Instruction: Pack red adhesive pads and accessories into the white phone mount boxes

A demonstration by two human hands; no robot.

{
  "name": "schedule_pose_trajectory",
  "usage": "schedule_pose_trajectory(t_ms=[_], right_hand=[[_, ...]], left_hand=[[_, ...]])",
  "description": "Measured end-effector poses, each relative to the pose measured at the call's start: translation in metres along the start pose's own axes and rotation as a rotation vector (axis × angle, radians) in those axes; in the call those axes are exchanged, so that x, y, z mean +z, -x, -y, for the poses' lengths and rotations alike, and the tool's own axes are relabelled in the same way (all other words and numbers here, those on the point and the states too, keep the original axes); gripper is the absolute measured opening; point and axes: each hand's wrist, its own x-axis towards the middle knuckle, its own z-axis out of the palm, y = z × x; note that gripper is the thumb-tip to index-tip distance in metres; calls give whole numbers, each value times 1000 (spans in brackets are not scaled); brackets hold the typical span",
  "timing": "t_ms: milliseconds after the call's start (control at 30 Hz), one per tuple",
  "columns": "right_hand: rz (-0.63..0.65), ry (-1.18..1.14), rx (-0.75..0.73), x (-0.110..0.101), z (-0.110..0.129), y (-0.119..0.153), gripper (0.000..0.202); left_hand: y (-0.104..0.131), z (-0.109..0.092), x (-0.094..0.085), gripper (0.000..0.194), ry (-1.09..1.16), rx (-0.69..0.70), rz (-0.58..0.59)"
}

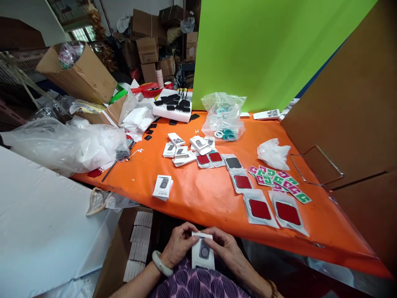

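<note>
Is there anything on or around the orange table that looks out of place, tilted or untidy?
Yes. The big cardboard box at the far left is tipped over at an angle, its open mouth facing up-left. The small white boxes at mid-table lie in a loose heap, not stacked. Both hands, left hand and right hand, hold one small white box.

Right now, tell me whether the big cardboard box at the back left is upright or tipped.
Tipped. The cardboard box leans on its side with its open mouth facing up-left, and crumpled plastic shows inside the opening.

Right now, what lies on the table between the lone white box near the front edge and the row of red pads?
Nothing: in the head view, only bare orange table lies between the white box and the red pads.
</note>
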Motion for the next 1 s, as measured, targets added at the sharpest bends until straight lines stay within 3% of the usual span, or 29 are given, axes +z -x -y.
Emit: schedule_pose_trajectory(t_ms=[67, 133, 233, 367, 467, 600, 733, 800, 867, 933, 1000], right_hand=[[31, 122, -59, -5, 22, -13, 39], [6, 258, -134, -13, 49, -36, 43], [-201, 468, -307, -25, 89, -88, 42], [-399, 744, -570, -27, 122, -168, 31], [-483, 852, -408, -16, 131, -215, 34], [-524, 823, -238, -5, 133, -245, 24], [-550, 778, -292, -16, 139, -231, 24], [-523, 773, -371, -26, 142, -202, 23], [-393, 758, -475, -33, 142, -161, 21], [-134, 710, -577, -33, 139, -115, 21], [62, 678, -571, -27, 132, -73, 25]], left_hand=[[-10, -15, -7, 28, -5, 52, -52], [-25, -38, -25, 29, -39, 123, -112], [-54, -80, -68, 29, -176, 260, -240], [-90, -118, -124, 26, -516, 250, -337], [-104, -121, -144, 17, -657, 222, -395], [-102, -114, -144, 13, -746, 237, -473], [-88, -118, -125, 29, -752, 336, -550], [-81, -123, -110, 35, -658, 371, -555], [-74, -126, -92, 42, -528, 362, -484], [-67, -123, -73, 47, -410, 276, -253], [-58, -114, -53, 47, -307, 94, 129]])
